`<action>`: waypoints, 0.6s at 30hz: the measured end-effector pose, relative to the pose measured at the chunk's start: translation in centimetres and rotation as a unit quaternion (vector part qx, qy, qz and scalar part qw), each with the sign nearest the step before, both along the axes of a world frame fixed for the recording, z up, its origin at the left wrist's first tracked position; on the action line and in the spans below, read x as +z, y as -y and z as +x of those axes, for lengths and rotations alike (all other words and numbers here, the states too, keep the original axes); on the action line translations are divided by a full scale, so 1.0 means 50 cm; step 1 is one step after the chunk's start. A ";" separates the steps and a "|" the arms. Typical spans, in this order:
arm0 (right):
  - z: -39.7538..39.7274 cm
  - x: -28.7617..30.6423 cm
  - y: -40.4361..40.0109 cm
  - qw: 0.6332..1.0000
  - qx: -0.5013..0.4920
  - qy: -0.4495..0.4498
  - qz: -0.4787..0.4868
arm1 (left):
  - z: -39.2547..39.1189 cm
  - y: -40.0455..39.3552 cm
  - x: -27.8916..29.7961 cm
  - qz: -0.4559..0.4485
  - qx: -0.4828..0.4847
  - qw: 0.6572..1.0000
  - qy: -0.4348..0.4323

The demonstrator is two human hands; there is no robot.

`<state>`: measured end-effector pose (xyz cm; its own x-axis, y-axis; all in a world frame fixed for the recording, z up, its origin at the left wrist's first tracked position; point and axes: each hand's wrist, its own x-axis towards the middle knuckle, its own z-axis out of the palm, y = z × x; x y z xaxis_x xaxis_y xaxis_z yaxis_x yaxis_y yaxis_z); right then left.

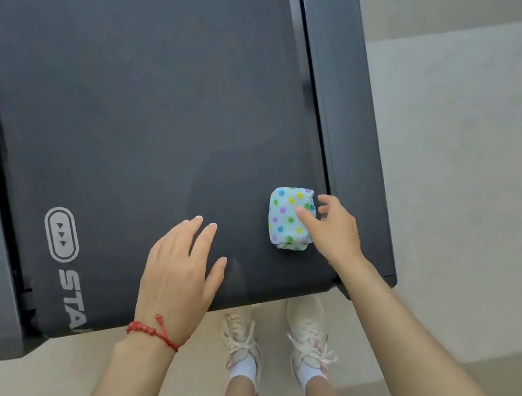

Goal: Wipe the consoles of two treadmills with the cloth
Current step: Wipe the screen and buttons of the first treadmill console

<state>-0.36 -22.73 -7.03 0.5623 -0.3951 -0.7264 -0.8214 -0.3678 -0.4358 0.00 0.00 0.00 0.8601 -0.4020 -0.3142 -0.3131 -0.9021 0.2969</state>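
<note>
A folded pale blue cloth (285, 219) with coloured dots lies on the dark treadmill belt (148, 113), near the belt's right edge and rear end. My right hand (330, 231) is at the cloth's right side, thumb on top of it and fingers curled against its edge. My left hand (178, 267), with a red bracelet at the wrist, is spread flat over the belt to the left of the cloth, fingers straight, holding nothing. No treadmill console is in view.
The treadmill's grey side rails (347, 114) run along both sides of the belt. A white logo (62, 234) marks the belt's left part. My feet in white sneakers (241, 336) stand on the beige floor (474, 162) just behind the treadmill's rear edge.
</note>
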 end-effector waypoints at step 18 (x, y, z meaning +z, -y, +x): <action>0.024 -0.089 -0.073 0.966 -0.208 -0.033 0.148 | -0.032 -0.027 -0.071 -0.006 0.019 1.000 -0.010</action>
<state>0.85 -19.08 -11.46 0.3479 -0.3468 -0.8710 -0.9010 0.1330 -0.4129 -1.59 1.34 -3.56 0.8682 -0.3733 -0.3269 -0.2726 -0.9093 0.3144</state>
